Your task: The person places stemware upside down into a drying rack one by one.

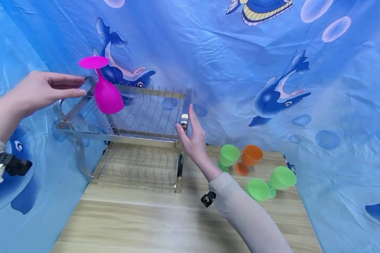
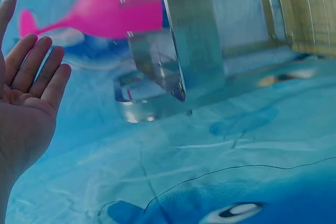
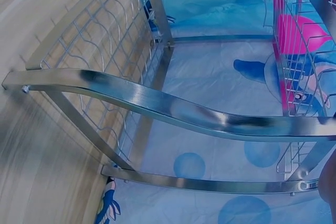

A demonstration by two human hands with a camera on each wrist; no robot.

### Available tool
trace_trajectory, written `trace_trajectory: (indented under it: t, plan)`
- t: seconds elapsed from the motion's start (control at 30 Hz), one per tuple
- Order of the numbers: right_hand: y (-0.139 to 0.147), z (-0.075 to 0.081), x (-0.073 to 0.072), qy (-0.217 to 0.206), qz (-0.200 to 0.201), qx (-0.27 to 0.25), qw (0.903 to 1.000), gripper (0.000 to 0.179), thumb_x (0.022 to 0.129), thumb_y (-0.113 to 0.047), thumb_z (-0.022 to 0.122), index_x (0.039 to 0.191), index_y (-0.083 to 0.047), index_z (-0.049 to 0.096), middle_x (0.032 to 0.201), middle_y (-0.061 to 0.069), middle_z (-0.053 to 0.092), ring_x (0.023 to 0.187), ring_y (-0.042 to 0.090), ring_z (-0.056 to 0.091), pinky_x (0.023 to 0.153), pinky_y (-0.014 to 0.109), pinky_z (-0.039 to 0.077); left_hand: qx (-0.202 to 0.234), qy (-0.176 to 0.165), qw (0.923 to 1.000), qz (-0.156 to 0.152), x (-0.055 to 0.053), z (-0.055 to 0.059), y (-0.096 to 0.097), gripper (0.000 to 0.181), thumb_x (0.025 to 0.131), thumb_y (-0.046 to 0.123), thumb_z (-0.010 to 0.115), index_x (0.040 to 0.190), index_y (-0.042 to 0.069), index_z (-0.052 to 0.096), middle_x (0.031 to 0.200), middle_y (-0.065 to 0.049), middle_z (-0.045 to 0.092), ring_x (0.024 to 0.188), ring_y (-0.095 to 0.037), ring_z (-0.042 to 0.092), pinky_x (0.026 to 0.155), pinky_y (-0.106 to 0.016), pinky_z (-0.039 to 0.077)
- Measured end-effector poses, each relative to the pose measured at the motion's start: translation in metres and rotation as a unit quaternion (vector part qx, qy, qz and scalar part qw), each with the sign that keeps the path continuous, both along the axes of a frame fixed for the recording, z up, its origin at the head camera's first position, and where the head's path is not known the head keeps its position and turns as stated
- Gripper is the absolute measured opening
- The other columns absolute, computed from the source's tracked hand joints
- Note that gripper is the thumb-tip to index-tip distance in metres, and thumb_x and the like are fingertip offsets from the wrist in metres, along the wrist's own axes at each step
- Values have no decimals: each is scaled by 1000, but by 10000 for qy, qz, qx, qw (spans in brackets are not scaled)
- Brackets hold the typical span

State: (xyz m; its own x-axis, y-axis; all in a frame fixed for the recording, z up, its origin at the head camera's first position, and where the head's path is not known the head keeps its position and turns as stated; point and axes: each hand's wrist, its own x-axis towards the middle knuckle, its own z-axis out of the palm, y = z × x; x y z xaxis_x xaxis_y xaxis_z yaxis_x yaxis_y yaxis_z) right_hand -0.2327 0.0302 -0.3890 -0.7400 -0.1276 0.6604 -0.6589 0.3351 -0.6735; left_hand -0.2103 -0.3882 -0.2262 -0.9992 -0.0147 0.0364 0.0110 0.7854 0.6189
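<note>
A pink goblet stands upside down and slightly tilted on the upper tier of a metal two-tier dish rack, near its left end. My left hand is just left of the goblet, with straight fingers and a small gap between. In the left wrist view, that hand shows an empty palm beside the goblet. At the rack's upper right end, my right hand touches the side frame, thumb and forefinger extended and spread apart. Its other fingers are hidden.
Right of the rack, upright on the wooden table, are a green goblet, an orange goblet and two more green goblets, one being the rightmost goblet. A blue dolphin-print sheet hangs behind and at the sides.
</note>
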Motion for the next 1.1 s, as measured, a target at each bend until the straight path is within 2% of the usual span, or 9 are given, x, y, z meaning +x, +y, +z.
trace_trajectory:
  t: [0.07,0.17,0.2,0.3,0.47,0.7,0.93,1.0,1.1]
  plan:
    - [1,1,0,-17,17,19,10000,79,107,-26,67,170,-7,23,176,3,23,161,18,27,131,39,27,-25,38,10000,-85,13,0,5,73,103,52,69,164,20,45,167,-14,44,148,-19,50,121,-32,43]
    - [1,2,-1,-24,61,85,9999,80,107,-27,67,170,-7,22,176,3,23,161,18,26,131,38,26,-51,80,9996,-275,31,-2,14,69,102,47,72,162,20,49,164,-10,50,123,10,57,92,-5,48]
    - [2,3,-2,-30,73,123,9999,80,107,-28,67,170,-6,22,176,3,22,161,18,25,131,38,26,-17,91,9994,-335,36,-3,17,68,102,45,73,161,21,51,162,-7,52,114,17,55,81,0,46]
    - [4,5,-2,-113,125,251,9995,81,108,-30,66,171,-9,20,177,3,20,162,18,23,132,38,24,137,199,9982,-540,54,-10,27,63,101,36,77,158,20,55,156,5,59,107,25,54,80,0,47]
    - [16,4,2,-209,137,331,9991,84,107,-29,68,172,-13,18,177,8,21,162,20,23,132,41,23,260,408,9949,-883,76,-24,46,57,98,25,82,152,21,63,148,13,63,116,23,53,86,-1,48]
    - [45,2,8,-87,36,459,9989,85,104,-26,71,171,-9,21,177,7,22,162,28,25,132,45,23,306,570,9906,-1204,96,-41,67,61,92,15,87,149,24,66,141,24,64,123,20,51,90,0,45]
    - [76,-3,18,241,22,477,9986,84,100,-17,73,168,-4,26,174,9,28,161,31,29,131,49,25,-34,782,9850,-1536,107,-60,86,64,87,23,92,145,32,68,144,4,68,130,11,53,94,1,39]
    - [88,-2,24,95,-29,598,9982,85,100,-17,73,170,-7,25,175,7,28,161,32,29,131,53,25,-173,845,9824,-1657,109,-66,90,65,86,27,93,146,33,68,145,-2,68,136,-3,57,101,-14,50]
    - [108,-2,34,-328,-170,891,9953,86,101,-24,74,172,-17,24,175,3,28,161,31,29,129,60,26,-245,911,9792,-1796,115,-76,98,67,84,32,94,146,31,68,145,-5,69,136,-30,61,105,-51,56]
